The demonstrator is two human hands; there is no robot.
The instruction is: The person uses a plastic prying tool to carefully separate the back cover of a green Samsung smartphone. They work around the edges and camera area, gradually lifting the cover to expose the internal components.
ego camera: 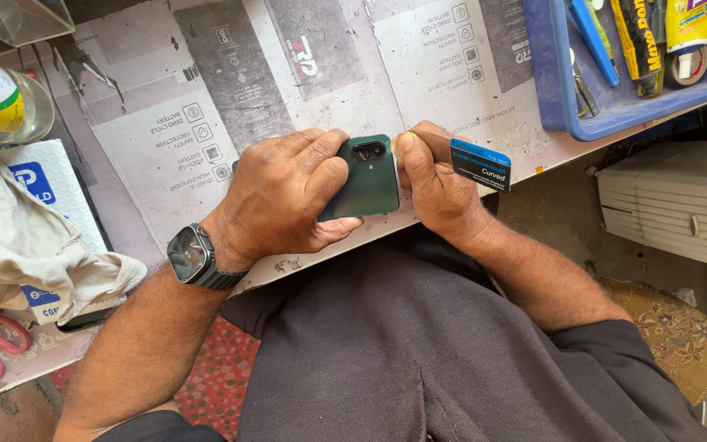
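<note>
The left hand (284,196) has its fingers closed around a dark green phone (366,176), held back-up at the near edge of the worktop (165,147), while the right hand (435,188) grips the phone's other edge together with a small blue and black card (480,164). At the far right a blue tray (546,74) holds a blue-handled tool (595,33), a yellow and black tube (644,37) and a roll of tape (687,65).

Desk (206,74) surface papered over with flattened grey-and-white printed cartons. Blue plastic tray (546,74) at the far right corner. White slatted appliance (681,200) stands on the floor beside the desk. Patterned mat (685,340) lies below, red dotted fabric (222,376) under the desk edge. Bright daylight, hard shadows.
</note>
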